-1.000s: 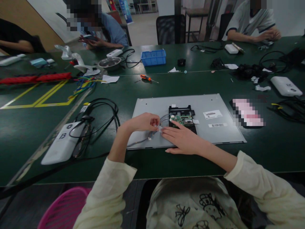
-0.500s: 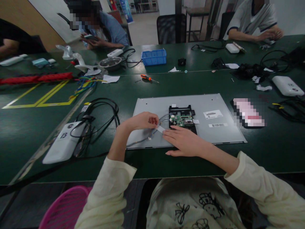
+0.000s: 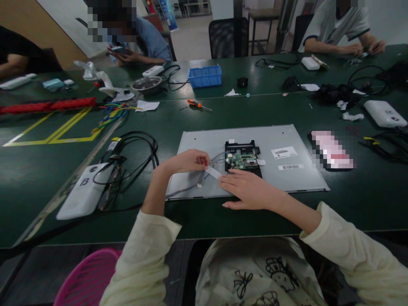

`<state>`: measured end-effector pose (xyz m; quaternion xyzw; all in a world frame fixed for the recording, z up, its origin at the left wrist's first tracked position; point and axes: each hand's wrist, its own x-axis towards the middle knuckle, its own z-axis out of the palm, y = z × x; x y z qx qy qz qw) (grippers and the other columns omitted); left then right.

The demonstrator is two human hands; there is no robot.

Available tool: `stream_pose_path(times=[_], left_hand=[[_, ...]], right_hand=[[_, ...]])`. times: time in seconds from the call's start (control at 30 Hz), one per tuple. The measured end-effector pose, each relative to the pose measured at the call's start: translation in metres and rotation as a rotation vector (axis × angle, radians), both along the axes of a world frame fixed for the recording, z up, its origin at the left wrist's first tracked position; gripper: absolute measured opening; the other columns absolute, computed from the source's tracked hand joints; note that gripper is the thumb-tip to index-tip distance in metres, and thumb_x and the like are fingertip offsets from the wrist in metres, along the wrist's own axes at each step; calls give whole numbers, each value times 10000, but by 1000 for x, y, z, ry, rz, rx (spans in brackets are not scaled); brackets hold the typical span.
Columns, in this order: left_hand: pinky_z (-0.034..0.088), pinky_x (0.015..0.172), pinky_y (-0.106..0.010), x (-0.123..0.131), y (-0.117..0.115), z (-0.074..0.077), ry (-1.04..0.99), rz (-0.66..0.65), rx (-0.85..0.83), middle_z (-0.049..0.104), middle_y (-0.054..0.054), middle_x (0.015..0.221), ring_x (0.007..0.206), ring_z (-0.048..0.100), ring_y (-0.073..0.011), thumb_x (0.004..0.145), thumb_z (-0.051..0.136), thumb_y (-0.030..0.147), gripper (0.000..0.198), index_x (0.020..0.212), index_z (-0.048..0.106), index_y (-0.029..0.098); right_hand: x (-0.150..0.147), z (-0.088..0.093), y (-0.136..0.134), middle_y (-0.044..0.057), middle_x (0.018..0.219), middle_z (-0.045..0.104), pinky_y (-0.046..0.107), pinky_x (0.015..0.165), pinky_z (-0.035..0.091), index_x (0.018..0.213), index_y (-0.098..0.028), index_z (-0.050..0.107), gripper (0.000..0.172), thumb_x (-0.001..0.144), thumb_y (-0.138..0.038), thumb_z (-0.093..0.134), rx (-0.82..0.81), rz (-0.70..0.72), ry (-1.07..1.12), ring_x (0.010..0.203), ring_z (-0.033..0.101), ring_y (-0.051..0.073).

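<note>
A flat grey display panel (image 3: 204, 142) lies back side up on the green table, with a green circuit board (image 3: 244, 160) in a black frame at its middle. My left hand (image 3: 191, 161) pinches one end of a whitish tape strip (image 3: 213, 172) over the panel's left part. At the strip's other end, the fingers of my right hand (image 3: 251, 190) lie stretched out and flat on the panel, just below the board. Thin grey cables (image 3: 188, 188) run from the board past the strip to the panel's lower left edge.
Left of the panel lie a white power bank (image 3: 84, 189) and coiled black cables (image 3: 154, 148). A phone (image 3: 333, 151) is to the right. Beyond are an orange screwdriver (image 3: 195, 103), a blue basket (image 3: 205, 77) and a metal bowl (image 3: 147, 85). Several people sit around the table.
My left hand has shifted slightly left, and more of the tape strip shows between my hands. My right hand stays nearly in place on the panel.
</note>
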<state>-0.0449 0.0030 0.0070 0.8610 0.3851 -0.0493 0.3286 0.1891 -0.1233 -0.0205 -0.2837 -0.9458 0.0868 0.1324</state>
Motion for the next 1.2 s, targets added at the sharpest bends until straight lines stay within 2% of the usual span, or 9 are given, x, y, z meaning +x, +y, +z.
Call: stream_pose_path(times=[0.33, 0.67, 0.8, 0.93, 1.1, 1.2], left_hand=[[413, 642, -208, -11, 8, -5, -2, 19, -11, 650, 0, 720, 663, 564, -119, 756, 563, 342, 215, 826, 659, 163], [417, 646, -205, -17, 9, 0, 32, 37, 44, 657, 6, 713, 672, 573, -120, 748, 560, 340, 204, 800, 668, 175], [413, 637, -204, -18, 8, 4, 54, 33, 80, 653, 7, 725, 669, 572, -120, 762, 553, 339, 206, 820, 666, 177], [419, 663, -206, -13, 2, 13, -10, 32, 150, 662, -4, 757, 698, 576, -120, 795, 544, 356, 230, 844, 669, 169], [433, 684, -214, -8, -4, 22, -143, 123, 270, 664, -30, 849, 729, 561, -121, 863, 494, 446, 344, 955, 647, 152], [441, 683, -226, -8, -5, 22, -131, 149, 292, 655, -41, 903, 740, 565, -129, 874, 469, 508, 411, 1022, 627, 158]], right_hand=[[0, -2, 0, 171, 1306, 607, 421, 1130, 299, 1221, -82, 597, 506, 944, -479, 447, 15, 11, 13, 1221, 555, 236], [2, 0, -1, 145, 1278, 629, 417, 1129, 311, 1187, -104, 611, 461, 965, -453, 409, 33, 10, 7, 1192, 573, 223], [3, 0, 0, 143, 1278, 628, 423, 1134, 306, 1183, -101, 606, 443, 972, -435, 407, 31, 19, 13, 1197, 570, 223], [5, 1, 0, 141, 1283, 624, 438, 1120, 332, 1205, -114, 595, 420, 973, -417, 417, 17, 8, 34, 1197, 569, 220], [9, 1, 1, 127, 1319, 603, 427, 1136, 328, 1251, -124, 576, 419, 987, -393, 393, 59, -55, 90, 1239, 541, 206], [17, 3, 6, 120, 1303, 616, 429, 1131, 342, 1256, -122, 579, 409, 987, -373, 398, 91, -122, 137, 1235, 544, 207]])
